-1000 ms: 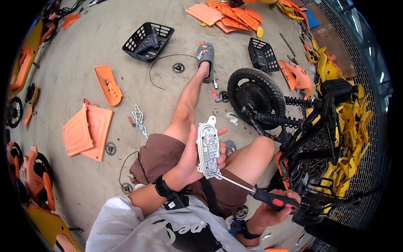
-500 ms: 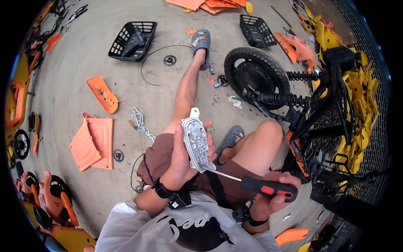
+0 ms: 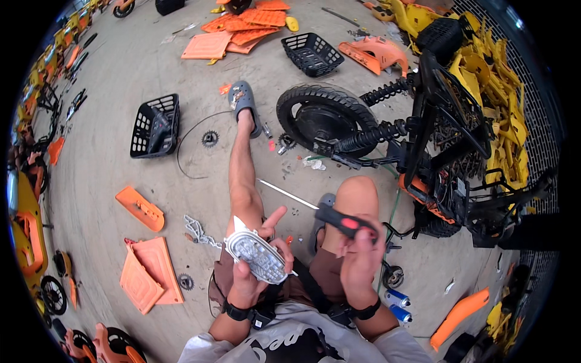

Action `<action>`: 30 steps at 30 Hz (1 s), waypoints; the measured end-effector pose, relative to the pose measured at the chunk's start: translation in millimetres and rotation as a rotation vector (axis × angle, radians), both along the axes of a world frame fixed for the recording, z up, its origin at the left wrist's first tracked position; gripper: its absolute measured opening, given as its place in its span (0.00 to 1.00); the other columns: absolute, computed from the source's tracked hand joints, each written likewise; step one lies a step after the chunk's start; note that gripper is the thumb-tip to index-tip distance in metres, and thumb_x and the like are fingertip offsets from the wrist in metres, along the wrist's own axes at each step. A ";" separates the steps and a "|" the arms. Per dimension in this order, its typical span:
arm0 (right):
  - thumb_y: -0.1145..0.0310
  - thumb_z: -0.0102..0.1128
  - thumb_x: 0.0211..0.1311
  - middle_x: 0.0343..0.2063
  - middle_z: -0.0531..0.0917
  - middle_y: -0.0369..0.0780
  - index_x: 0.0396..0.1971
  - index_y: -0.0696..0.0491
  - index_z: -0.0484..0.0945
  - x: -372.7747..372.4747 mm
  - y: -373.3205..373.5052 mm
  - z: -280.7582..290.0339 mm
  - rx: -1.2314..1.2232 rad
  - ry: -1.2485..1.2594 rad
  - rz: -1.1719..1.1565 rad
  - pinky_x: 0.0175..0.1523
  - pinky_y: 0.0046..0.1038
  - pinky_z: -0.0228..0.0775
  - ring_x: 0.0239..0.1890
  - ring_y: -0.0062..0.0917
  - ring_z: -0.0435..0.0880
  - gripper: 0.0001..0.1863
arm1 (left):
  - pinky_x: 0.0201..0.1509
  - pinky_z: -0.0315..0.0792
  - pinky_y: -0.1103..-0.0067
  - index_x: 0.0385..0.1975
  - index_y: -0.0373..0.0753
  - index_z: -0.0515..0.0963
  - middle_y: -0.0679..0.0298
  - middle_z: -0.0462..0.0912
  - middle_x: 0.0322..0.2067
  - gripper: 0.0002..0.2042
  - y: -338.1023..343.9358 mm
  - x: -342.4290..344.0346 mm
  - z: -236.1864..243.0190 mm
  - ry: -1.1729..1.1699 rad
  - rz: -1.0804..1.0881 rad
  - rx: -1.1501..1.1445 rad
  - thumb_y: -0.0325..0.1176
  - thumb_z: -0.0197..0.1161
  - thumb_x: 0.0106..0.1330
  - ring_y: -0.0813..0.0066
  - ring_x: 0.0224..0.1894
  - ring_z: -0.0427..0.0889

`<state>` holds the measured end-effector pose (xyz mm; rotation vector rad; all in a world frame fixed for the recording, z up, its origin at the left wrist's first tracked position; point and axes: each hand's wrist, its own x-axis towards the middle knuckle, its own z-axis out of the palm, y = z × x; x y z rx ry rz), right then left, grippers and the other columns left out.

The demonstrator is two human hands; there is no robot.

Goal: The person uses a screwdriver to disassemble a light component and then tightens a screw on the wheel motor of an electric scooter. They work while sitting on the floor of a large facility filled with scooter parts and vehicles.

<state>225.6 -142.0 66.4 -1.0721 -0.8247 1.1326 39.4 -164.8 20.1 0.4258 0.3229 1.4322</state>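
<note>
My left hand (image 3: 244,283) is wrapped round an oval vehicle lamp (image 3: 257,256) with a silvery, faceted inside and a pointed pale tab at one end. Its index finger sticks out past the lamp's upper edge. In my right hand (image 3: 358,260) is a screwdriver (image 3: 336,219) with a black and red handle, gripped near its end. The long metal shaft points up and left, its tip above my left hand and apart from the lamp. Both hands are over my lap.
To the right a partly stripped scooter frame with a black wheel (image 3: 327,118) lies near a yellow panel pile (image 3: 499,115). Black baskets (image 3: 172,142) (image 3: 311,54), orange panels (image 3: 145,275), a white chain (image 3: 200,233), sprockets (image 3: 210,139) and blue spray cans (image 3: 396,297) lie around me.
The screwdriver tip has left the lamp's lower edge and swung up and away. The lamp has tilted over and moved lower in my left hand. The view has shifted too.
</note>
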 end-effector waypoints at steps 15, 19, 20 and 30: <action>0.63 0.47 0.74 0.37 0.75 0.42 0.43 0.58 0.72 40.9 5.9 40.5 0.636 -0.225 -0.185 0.30 0.23 0.67 0.28 0.21 0.72 0.13 | 0.31 0.76 0.71 0.57 0.39 0.74 0.48 0.63 0.62 0.32 -14.5 -2.2 -7.9 0.022 0.055 0.000 0.56 0.65 0.59 0.61 0.30 0.82; 0.55 0.47 0.75 0.34 0.73 0.40 0.48 0.52 0.70 75.3 13.3 106.5 0.976 -0.419 -0.177 0.27 0.25 0.63 0.25 0.23 0.70 0.16 | 0.32 0.76 0.70 0.56 0.38 0.74 0.47 0.64 0.62 0.31 -19.6 0.1 -10.6 0.013 0.051 -0.024 0.54 0.67 0.59 0.60 0.31 0.82; 0.54 0.47 0.75 0.34 0.73 0.39 0.49 0.52 0.70 83.8 13.4 122.9 1.044 -0.467 -0.153 0.28 0.25 0.62 0.25 0.23 0.70 0.17 | 0.32 0.77 0.70 0.56 0.38 0.74 0.47 0.64 0.62 0.31 -19.5 0.4 -11.3 -0.012 0.033 -0.026 0.53 0.68 0.58 0.59 0.32 0.82; 0.57 0.48 0.73 0.33 0.74 0.39 0.51 0.52 0.71 66.4 -5.9 207.7 1.492 -0.610 -0.064 0.27 0.23 0.60 0.23 0.23 0.70 0.17 | 0.34 0.76 0.70 0.55 0.37 0.72 0.47 0.67 0.57 0.29 -23.7 11.0 -6.9 0.166 -0.115 -0.116 0.52 0.66 0.62 0.60 0.34 0.81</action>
